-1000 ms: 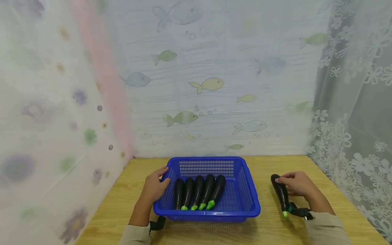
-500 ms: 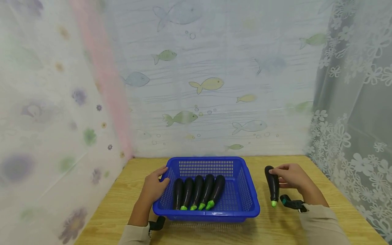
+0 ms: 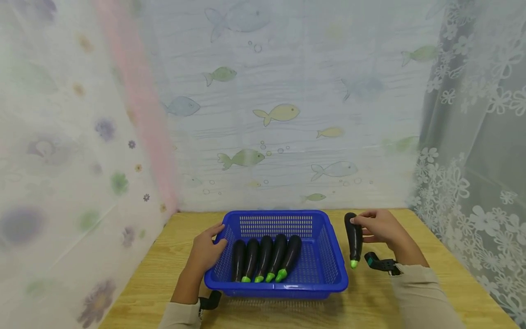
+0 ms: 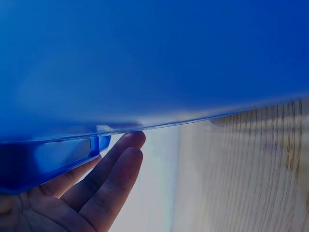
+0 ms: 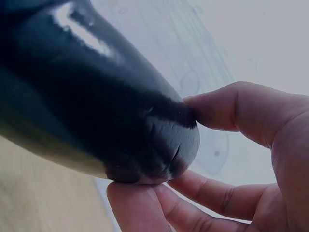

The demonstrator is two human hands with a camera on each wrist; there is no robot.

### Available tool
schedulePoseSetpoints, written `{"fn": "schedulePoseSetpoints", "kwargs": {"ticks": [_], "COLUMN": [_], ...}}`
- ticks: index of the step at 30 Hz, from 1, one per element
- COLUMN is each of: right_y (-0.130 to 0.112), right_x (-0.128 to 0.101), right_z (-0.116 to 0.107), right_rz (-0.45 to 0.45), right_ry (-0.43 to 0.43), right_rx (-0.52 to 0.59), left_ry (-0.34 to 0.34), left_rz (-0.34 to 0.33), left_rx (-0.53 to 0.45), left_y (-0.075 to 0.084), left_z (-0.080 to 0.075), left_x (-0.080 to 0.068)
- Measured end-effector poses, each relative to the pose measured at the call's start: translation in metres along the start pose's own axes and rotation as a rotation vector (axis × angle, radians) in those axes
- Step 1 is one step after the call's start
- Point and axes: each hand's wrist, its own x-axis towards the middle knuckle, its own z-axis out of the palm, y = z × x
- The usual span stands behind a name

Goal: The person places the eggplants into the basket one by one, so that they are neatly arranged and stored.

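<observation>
A blue plastic basket (image 3: pixel 339 269) stands on the wooden table and holds several dark eggplants (image 3: pixel 267 258) side by side, green stems toward me. My left hand (image 3: pixel 207 251) rests with straight fingers (image 4: pixel 113 171) against the basket's left wall (image 4: pixel 145 63). My right hand (image 3: pixel 376 226) pinches the rounded end of another dark eggplant (image 3: pixel 353 242), lifted just right of the basket, its green stem hanging down. In the right wrist view the thumb and fingers (image 5: pixel 231 108) grip that eggplant's blunt end (image 5: pixel 96 116).
The wooden table (image 3: pixel 370 301) is closed in by patterned curtains: a fish-print one (image 3: pixel 279 114) behind, flowered ones at left and right. Black wrist-camera mounts (image 3: pixel 382 263) sit on both forearms.
My right hand has lifted the eggplant off the table and carried it up and left, close to the basket's right rim. The left hand has stayed on the basket.
</observation>
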Motion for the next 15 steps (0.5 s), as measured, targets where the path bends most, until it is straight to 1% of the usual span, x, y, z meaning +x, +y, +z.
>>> {"fn": "schedulePoseSetpoints", "kwargs": {"ticks": [7, 15], "right_y": [-0.021, -0.033], "right_x": [0.001, 0.008], "right_z": [0.008, 0.025], "right_rz": [-0.016, -0.034], "right_ry": [-0.017, -0.035], "right_rx": [0.011, 0.030], "left_ry": [-0.003, -0.001], "left_rz": [0.002, 0.003], "left_rx": [0.002, 0.009], "left_y": [0.001, 0.001], "left_z": [-0.002, -0.001], "left_x": [-0.001, -0.001]}}
